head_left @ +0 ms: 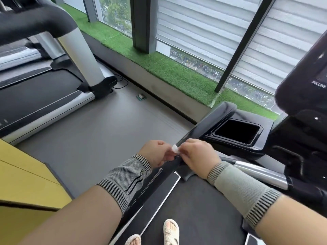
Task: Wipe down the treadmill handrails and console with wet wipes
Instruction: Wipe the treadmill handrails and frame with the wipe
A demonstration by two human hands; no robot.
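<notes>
I stand on a treadmill belt. A small folded white wet wipe sits between my two hands, just over the black left handrail. My left hand pinches the wipe from the left. From the right, my right hand grips it with curled fingers, its knuckles over the rail. Most of the wipe is hidden by the fingers. The black console rises at the right edge, with a rectangular cup holder in front of it.
A second treadmill stands at the left across a grey floor. A green turf ledge runs under the windows. Yellow panels lie at the lower left. A silver bar runs under my right wrist.
</notes>
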